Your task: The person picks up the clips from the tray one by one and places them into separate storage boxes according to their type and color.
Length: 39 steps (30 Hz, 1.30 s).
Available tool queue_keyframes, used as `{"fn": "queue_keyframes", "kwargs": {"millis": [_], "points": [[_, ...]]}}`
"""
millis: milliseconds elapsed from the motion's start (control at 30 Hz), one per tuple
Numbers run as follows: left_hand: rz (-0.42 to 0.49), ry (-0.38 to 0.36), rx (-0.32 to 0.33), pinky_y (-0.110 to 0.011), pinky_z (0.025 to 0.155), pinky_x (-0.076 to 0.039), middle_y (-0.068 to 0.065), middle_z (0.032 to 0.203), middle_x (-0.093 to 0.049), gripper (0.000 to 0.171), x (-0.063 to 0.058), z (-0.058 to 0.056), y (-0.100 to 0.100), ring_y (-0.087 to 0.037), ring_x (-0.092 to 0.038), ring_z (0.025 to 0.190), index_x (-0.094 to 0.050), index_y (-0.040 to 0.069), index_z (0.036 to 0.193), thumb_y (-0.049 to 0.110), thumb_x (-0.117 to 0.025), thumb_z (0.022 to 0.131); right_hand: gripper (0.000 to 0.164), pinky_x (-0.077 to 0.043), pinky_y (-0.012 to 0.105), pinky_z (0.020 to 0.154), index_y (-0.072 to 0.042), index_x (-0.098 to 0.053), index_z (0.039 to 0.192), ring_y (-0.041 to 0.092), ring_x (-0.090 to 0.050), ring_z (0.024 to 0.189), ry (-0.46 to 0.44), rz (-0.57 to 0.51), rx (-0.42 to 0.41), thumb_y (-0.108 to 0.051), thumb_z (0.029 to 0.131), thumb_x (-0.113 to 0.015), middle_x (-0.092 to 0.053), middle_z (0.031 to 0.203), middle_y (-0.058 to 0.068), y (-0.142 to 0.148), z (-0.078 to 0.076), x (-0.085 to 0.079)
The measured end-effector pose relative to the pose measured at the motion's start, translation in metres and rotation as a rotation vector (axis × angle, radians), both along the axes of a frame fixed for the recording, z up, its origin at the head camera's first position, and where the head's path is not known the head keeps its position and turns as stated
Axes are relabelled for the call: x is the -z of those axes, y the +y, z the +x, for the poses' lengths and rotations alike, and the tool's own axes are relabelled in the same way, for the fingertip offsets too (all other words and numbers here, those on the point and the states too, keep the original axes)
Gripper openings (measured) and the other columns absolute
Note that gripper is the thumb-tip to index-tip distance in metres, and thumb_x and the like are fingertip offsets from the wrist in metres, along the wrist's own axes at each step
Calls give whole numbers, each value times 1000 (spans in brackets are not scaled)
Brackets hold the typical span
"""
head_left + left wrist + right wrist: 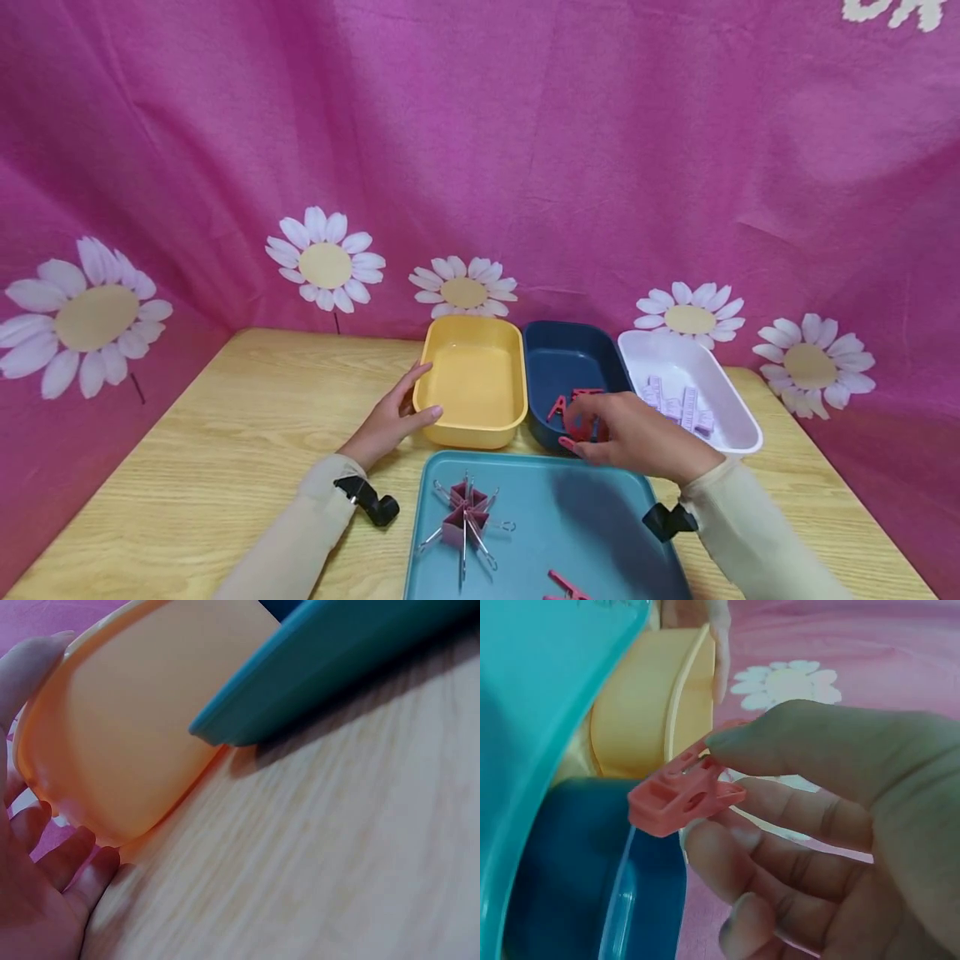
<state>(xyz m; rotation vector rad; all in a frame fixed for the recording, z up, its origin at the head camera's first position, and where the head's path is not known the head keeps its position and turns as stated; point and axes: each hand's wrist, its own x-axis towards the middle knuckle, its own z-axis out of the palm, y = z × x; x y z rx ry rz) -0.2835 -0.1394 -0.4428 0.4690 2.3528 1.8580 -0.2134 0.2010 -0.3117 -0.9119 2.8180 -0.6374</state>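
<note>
In the right wrist view, a red plastic clothespin (679, 791) is pinched between the thumb and fingers of my right hand (637, 433). That hand is over the front edge of the navy blue bin (536, 358), where more red clothespins (557, 407) lie. My left hand (386, 425) rests against the left side of the yellow bin (468, 437), its fingers spread along the rim and wall. Nothing lies inside the yellow bin. On the teal tray (540, 492) in front are a cluster of dark red binder clips (467, 521) and another red clothespin (567, 587).
The white bin (738, 417) at the right holds several pale lilac clips (678, 406). All three bins stand side by side on the wooden table (225, 450), behind the tray. A pink cloth with daisies (525, 167) hangs behind the table.
</note>
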Motion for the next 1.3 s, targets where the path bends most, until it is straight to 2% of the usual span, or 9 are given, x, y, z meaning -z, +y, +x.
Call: {"fn": "queue_keyframes", "kwargs": {"millis": [133,267,367,500,633,867,1100,1300], "points": [[6,-20,12,-41,113,-27,-2,162,-1,73,-4,1,1,-27,-20,145,-24,25,154,26,-66,93,22,-50,24,54,-15,-66,100,9,-56,64,30,-12,7,-14,80,-76,-59,71,-10,1,-11,0],[-7,-36,24,-41,113,-27,-8,162,0,74,-22,13,2,-30,-19,145,-22,18,154,22,-65,94,23,-50,25,54,-15,-67,101,11,-56,64,24,-27,28,-13,80,-76,-59,70,-9,1,-21,1],[-16,-33,8,-40,113,-28,-3,162,-2,73,-19,12,1,-27,-20,145,-25,25,153,27,-66,93,25,-52,26,57,-13,-68,104,12,-57,66,20,-31,38,-15,81,-76,-61,73,-9,1,-29,2],[-3,-20,-11,-40,113,-28,4,162,-5,72,-1,0,0,-22,-21,145,-28,34,151,32,-68,91,25,-51,26,58,-12,-67,104,10,-57,65,54,-13,47,-17,82,-75,-61,71,-9,3,-42,3],[-4,-10,-13,-39,113,-27,2,162,-6,72,-1,0,1,-22,-22,145,-29,33,151,31,-68,91,23,-50,27,57,-14,-67,102,10,-57,61,79,11,55,-20,82,-76,-60,70,-7,4,-53,1],[-1,24,-1,-41,115,-24,-1,162,-5,72,-2,3,0,-25,-21,145,-29,29,151,33,-68,91,26,-51,27,62,-11,-67,107,11,-57,69,66,33,74,-18,83,-74,-63,81,-3,3,-75,0],[-4,6,-14,-40,114,-26,6,161,-7,71,-2,2,1,-22,-22,144,-30,37,149,34,-69,90,27,-51,28,62,-10,-68,108,13,-57,70,84,51,80,-16,82,-72,-64,82,-1,0,-97,2],[-7,20,-11,-40,113,-28,7,161,-7,74,-1,0,1,-24,-25,143,-29,35,150,37,-70,88,23,-50,29,62,-8,-69,104,13,-56,69,94,64,70,-17,83,-72,-63,78,-1,0,-113,9]]}}
